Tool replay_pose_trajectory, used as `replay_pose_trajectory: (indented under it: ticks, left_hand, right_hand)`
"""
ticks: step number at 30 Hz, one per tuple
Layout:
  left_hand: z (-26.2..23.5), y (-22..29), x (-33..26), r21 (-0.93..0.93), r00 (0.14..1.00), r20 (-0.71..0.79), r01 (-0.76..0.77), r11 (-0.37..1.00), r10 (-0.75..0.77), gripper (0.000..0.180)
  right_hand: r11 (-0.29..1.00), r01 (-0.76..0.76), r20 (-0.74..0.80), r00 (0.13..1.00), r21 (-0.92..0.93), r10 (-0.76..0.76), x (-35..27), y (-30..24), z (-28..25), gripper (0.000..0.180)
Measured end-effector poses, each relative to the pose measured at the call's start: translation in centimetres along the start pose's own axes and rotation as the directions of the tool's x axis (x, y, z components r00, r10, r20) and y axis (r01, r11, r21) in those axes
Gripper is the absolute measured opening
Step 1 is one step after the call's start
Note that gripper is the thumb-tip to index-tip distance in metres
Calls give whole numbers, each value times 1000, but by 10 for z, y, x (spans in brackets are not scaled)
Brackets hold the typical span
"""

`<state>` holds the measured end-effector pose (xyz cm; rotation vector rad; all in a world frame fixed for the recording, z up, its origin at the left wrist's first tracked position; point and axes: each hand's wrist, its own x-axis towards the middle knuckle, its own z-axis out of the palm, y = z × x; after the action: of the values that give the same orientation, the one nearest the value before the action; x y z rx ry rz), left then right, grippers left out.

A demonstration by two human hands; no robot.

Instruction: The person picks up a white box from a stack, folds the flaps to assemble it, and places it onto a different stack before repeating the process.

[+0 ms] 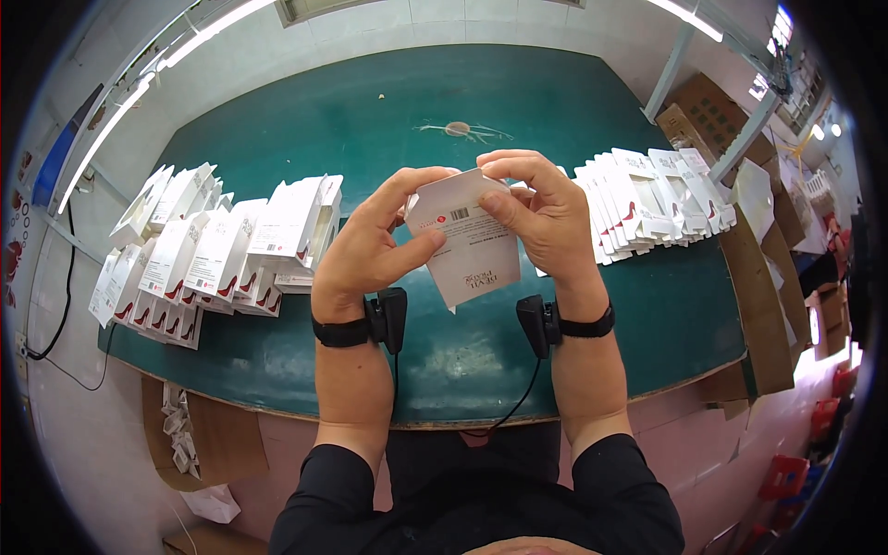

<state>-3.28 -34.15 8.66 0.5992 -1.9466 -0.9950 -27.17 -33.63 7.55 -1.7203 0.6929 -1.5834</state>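
Between my two hands, above the middle of the green table, I hold a small white carton (472, 259) with dark print, a barcode and a red mark on its face. My left hand (375, 236) grips its left side, the thumb pressed on the face near the red mark. My right hand (548, 208) has it by the upper right, thumb on the face and index finger curled over the top edge. The far side of the carton and several fingertips are hidden behind it.
Stacked white cartons (217, 250) stand in rows on the left of the green table (444, 370). On the right lies a fanned pile of flat white cartons (638, 203). A tangle of string (458, 129) lies farther back. Cardboard boxes (763, 277) stand by the right edge; another box (222, 444) sits below left.
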Motion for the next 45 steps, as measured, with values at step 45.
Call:
replay_pose_trajectory:
  ticks: [45]
  left_hand:
    - [2,-16,9,-118,962,-256,-128,985,95,26]
  right_hand:
    - [916,244,26,968,-318,-249,2,-2,4,45]
